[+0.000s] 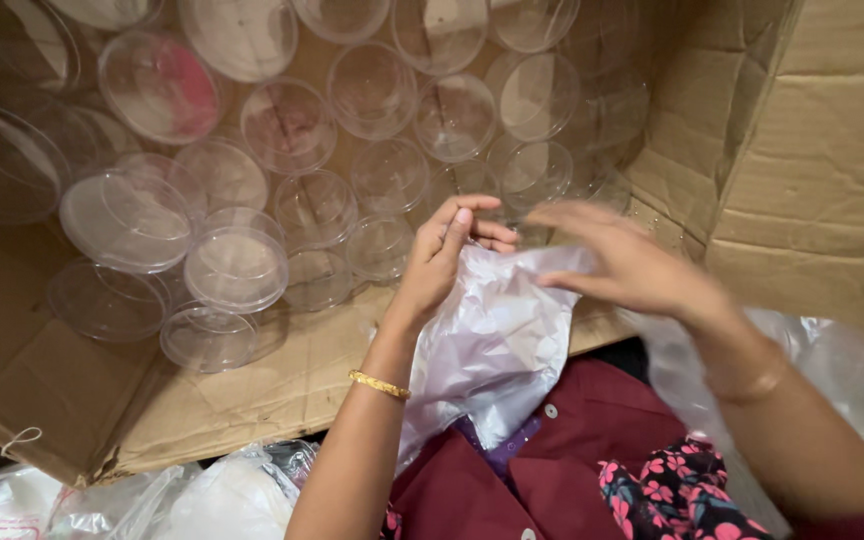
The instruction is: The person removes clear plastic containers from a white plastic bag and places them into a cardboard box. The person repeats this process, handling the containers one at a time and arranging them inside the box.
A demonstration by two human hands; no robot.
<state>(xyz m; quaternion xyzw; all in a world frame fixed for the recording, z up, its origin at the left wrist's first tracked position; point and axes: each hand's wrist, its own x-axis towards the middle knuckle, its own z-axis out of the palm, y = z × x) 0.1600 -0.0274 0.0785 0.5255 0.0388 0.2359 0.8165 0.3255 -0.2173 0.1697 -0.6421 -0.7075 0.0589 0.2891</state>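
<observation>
The left hand (444,255) is pinching the top edge of a thin, crinkly, see-through plastic bag (497,345) with its fingers pressed together on the film. The right hand (624,262) is a little blurry; its fingers are spread out and it is touching the same top edge of the bag from the other side, but I cannot tell if it is really gripping it. The bag is hanging down between the two hands, in front of the big brown cardboard box (812,170) and over the dark red buttoned cloth (562,470) near the bottom of the view.

The left wrist is wearing a thin gold bangle (380,384). The right wrist is wearing a bangle (752,385) too, but it is looking blurry.

Inside the box, many clear round plastic lids (237,268) are lying in loose piles, some flat and some tilted, well apart from the hands on the left and near them in the middle. One clear lid at the upper left is showing a pink patch (187,90) through it.

More crumpled clear plastic bags (202,495) are lying at the lower left, just beside the box flap. A flowery pink and black cloth (677,490) is sitting beside the dark red cloth.
</observation>
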